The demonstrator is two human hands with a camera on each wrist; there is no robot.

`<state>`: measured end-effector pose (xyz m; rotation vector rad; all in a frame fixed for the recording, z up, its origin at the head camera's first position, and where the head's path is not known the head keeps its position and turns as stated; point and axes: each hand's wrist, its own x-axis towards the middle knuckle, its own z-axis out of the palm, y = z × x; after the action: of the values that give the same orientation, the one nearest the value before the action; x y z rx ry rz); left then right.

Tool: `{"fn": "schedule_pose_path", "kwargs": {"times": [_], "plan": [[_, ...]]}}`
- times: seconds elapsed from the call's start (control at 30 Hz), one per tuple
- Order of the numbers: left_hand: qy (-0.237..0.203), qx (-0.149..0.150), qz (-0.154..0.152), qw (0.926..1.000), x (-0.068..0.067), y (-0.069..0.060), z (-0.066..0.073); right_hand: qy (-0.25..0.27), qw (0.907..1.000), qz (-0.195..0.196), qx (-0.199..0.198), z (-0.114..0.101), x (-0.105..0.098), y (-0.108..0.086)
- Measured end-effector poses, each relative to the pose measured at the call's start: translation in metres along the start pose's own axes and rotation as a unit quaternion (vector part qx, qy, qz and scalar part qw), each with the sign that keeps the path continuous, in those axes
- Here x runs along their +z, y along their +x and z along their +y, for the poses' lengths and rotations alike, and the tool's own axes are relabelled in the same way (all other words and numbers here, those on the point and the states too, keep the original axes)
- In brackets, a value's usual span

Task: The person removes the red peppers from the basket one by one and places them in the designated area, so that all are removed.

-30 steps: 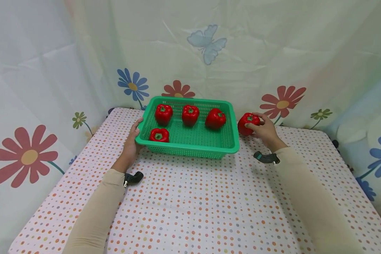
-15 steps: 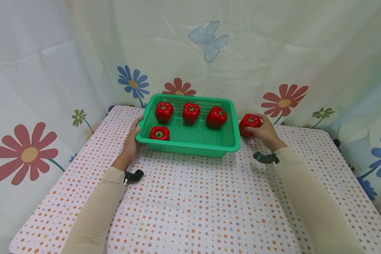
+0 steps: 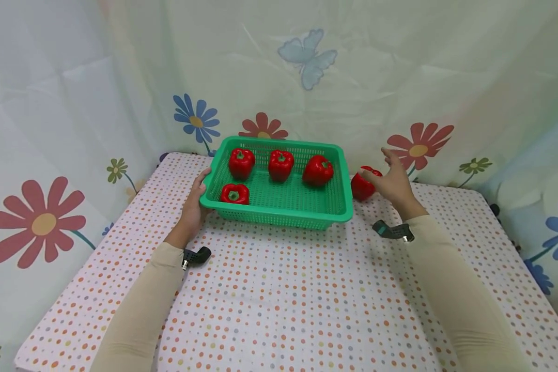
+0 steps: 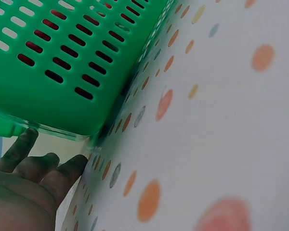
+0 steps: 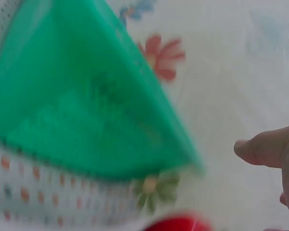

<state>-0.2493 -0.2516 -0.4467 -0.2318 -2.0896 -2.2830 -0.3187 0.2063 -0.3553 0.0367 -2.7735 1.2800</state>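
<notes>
A green plastic basket stands on the table with several red bell peppers inside, among them a front-left pepper and a right-hand pepper. My left hand rests against the basket's left end; in the left wrist view its fingers reach out straight to the basket's edge. Outside the right end, another red bell pepper sits on the table. Partly in front of it, my right hand is raised with thumb and fingers spread, holding nothing.
The table wears a dotted cloth. A curtain printed with flowers and a butterfly hangs close behind the basket. Small black cameras, such as the left one, sit on both wrists.
My right hand has let go of the bell pepper beside the basket, spread its fingers and lifted slightly up and right. The left hand stays at the basket; the view has shifted slightly.
</notes>
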Motion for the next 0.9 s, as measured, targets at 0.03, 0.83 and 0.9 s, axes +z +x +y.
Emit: {"fn": "schedule_pose_path", "kwargs": {"times": [0.03, 0.83, 0.9], "plan": [[-0.001, 0.001, 0.003, 1.0000, -0.001, 0.001, -0.001, -0.008, 0.9997, 0.004, -0.024, -0.011, 0.001, -0.003], [-0.005, 0.008, 0.012, 0.9999, 0.000, 0.003, -0.009, -0.036, 0.9559, -0.268, -0.114, -0.141, 0.170, -0.034], [-0.003, 0.008, 0.013, 0.9999, 0.000, 0.004, -0.007, -0.047, 0.9531, -0.276, -0.114, -0.143, 0.176, -0.030]]}}
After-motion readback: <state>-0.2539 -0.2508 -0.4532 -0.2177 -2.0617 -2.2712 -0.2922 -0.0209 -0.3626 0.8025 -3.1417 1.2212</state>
